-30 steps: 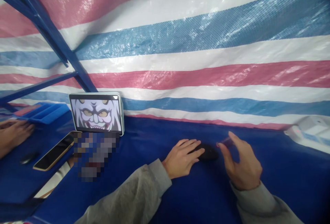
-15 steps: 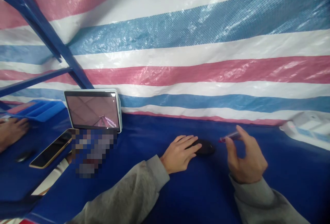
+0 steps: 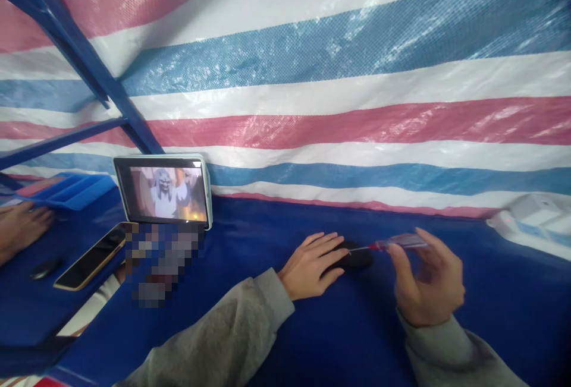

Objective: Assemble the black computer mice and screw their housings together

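My left hand [image 3: 310, 268] is laid over the left end of a black computer mouse [image 3: 360, 258] on the blue tabletop, with its fingers and thumb around that end. In my right hand [image 3: 430, 283], between thumb and fingers, is a screwdriver [image 3: 401, 242] with a clear handle and a red collar. Its thin shaft points left across the mouse, and the tip ends by my left index fingertip. Whether the tip touches the mouse I cannot tell. My left fingers cover part of the mouse.
A tablet [image 3: 165, 194] playing a video stands at the left back. Before it lie a phone [image 3: 91, 259] and a blurred-out patch. Farther left are a small black object [image 3: 46, 268], a blue tray [image 3: 75, 191] and another person's hand [image 3: 27, 223]. A white object [image 3: 537, 223] sits far right.
The screwdriver has turned in my right hand, so its shaft now shows over the mouse. My left hand stays on the mouse. The tablet's picture has changed.
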`<state>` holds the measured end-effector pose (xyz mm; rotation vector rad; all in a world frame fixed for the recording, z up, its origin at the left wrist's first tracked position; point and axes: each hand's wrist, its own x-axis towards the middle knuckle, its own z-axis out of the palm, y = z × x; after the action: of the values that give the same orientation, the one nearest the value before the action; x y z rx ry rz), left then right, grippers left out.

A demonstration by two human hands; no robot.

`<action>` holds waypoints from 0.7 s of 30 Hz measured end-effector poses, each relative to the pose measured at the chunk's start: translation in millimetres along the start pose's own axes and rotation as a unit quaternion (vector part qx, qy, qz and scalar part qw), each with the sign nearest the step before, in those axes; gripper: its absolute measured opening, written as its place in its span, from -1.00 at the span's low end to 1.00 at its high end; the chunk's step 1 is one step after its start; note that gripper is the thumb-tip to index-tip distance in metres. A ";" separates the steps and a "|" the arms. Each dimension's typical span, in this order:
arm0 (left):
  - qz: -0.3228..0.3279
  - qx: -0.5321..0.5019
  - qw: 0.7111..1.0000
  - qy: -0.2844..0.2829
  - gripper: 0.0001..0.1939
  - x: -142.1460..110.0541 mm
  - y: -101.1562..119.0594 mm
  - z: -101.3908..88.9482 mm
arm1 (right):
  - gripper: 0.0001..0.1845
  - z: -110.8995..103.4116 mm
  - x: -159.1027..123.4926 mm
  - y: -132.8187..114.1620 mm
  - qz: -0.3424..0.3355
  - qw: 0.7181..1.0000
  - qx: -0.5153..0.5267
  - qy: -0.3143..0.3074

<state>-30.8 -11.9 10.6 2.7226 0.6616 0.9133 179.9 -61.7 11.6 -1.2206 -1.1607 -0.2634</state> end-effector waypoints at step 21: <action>-0.037 -0.115 0.986 0.119 -0.81 -0.1 -2.2 2.2 | -0.44 1.3 -13.8 -6.4 0.044 0.994 0.090 -0.038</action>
<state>-30.3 -10.1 8.1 2.3938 0.6499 1.2272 168.4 -68.6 4.2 -1.1270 -1.1666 -0.0434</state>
